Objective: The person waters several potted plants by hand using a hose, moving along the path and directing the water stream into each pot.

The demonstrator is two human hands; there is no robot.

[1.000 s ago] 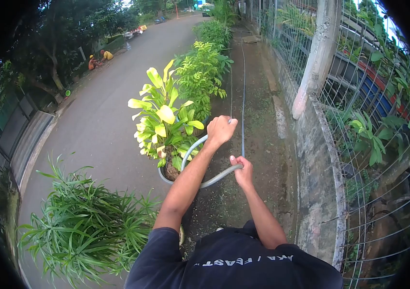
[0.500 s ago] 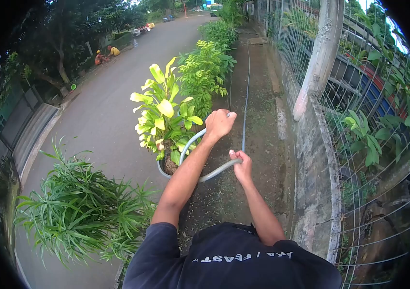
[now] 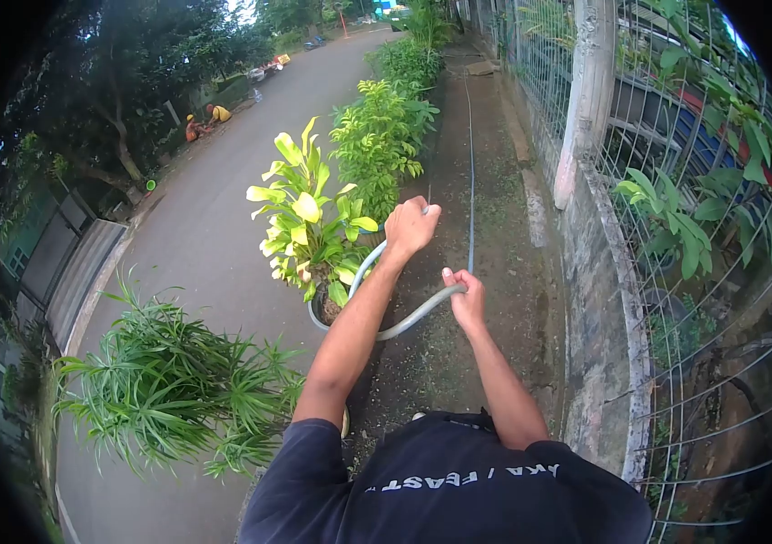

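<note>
the left hand (image 3: 410, 227) is closed in a fist around the hose (image 3: 413, 313), high up and just beside the leaves of the yellow-green plant (image 3: 309, 231). the right hand (image 3: 468, 304) is closed on the same hose lower down and nearer to the body, with the fingers wrapped around it. between the two grips the hose makes a loose loop that hangs toward the pot (image 3: 321, 313) of this plant. beyond the right hand the hose continues as a thin blue line along the soil strip (image 3: 495, 181), far up beside the low wall (image 3: 599, 290) and the wire fence (image 3: 703, 272).

if water comes out i cannot tell: the end of the hose is hidden inside the left fist, and no stream shows clearly. i judge that the watering work is somewhere in the middle. the hose is already pulled out long and is in both hands, and the person stands at the potted plant. the spiky grass plant (image 3: 168, 390) is close on the left side, and the row of green shrubs (image 3: 377, 140) goes on ahead, so more plants probably remain. the soil does not show clearly which ones are wet.

across the road (image 3: 214, 208), well apart, two people in yellow (image 3: 205, 122) sit at the edge under the trees.
</note>
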